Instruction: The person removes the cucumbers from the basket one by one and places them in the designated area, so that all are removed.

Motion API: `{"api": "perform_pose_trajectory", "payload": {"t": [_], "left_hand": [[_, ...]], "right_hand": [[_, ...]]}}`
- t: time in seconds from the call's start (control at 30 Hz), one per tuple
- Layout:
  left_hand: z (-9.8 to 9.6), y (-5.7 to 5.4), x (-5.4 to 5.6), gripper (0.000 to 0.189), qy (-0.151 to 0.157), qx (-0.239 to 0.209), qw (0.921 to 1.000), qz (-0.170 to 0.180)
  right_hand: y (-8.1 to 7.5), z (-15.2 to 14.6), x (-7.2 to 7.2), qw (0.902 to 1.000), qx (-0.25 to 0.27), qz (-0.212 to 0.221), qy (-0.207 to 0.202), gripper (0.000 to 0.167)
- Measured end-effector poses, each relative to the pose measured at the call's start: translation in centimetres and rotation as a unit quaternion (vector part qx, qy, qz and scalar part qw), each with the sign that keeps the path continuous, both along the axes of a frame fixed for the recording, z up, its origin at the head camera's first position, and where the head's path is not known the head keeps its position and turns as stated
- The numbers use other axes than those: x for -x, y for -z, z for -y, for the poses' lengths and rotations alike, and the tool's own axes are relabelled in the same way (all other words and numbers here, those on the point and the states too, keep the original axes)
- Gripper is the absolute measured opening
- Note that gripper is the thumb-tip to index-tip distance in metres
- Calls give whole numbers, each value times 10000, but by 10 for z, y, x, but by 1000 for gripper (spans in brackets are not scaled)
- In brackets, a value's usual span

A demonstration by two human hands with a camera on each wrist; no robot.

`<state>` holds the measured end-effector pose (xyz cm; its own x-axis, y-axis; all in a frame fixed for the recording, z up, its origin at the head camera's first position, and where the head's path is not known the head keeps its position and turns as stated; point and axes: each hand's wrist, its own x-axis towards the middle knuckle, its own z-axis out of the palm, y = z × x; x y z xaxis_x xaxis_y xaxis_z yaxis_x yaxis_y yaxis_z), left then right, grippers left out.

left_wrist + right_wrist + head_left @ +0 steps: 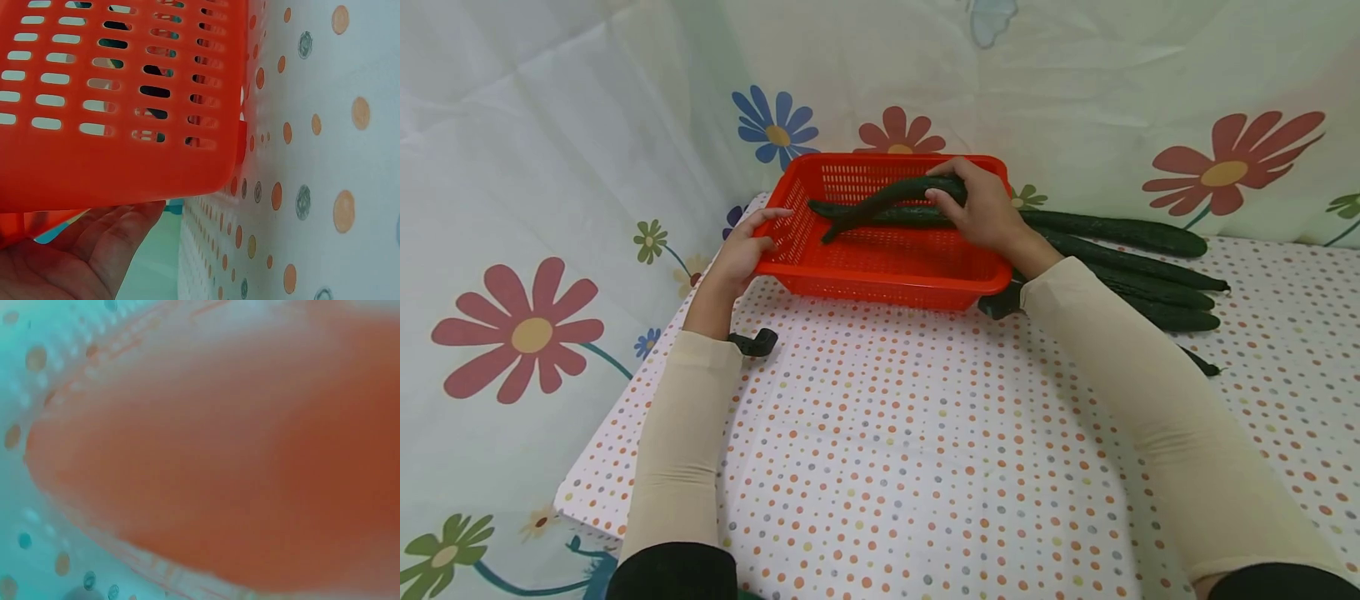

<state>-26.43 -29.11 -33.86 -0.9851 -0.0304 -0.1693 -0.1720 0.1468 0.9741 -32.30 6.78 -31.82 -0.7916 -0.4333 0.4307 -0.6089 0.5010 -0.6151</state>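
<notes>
A red plastic basket (880, 287) with slotted walls stands toward the back of the table. At its left end my left hand (741, 250) holds the rim, fingers over the edge; in the left wrist view that hand (106, 250) lies against the basket's end wall (125, 162). Inside the basket, my right hand (981, 204) grips one end of a curved dark green cucumber (887, 196), whose other end points down and left. Behind it another cucumber (913, 217) lies along the basket. Blurred orange-red fills most of the right wrist view.
Several more cucumbers (1150, 287) lie side by side on the table right of the basket, partly behind my right forearm. A dotted cloth (880, 433) covers the table. Flower-printed fabric (1075, 100) hangs behind and to the left.
</notes>
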Motion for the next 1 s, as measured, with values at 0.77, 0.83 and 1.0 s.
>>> {"api": "perform_pose_trajectory", "payload": {"t": [0.77,0.83,1.0], "left_hand": [[7,-5,-3,50,46,-209,9996,159],[9,-5,-4,50,30,-220,9996,150],[9,-6,-5,51,42,-279,9995,155]], "right_hand": [[-10,-33,-52,9969,548,-305,481,38],[-11,-37,-60,9956,676,-377,535,37],[-17,-55,-80,9906,993,-670,659,36]]}}
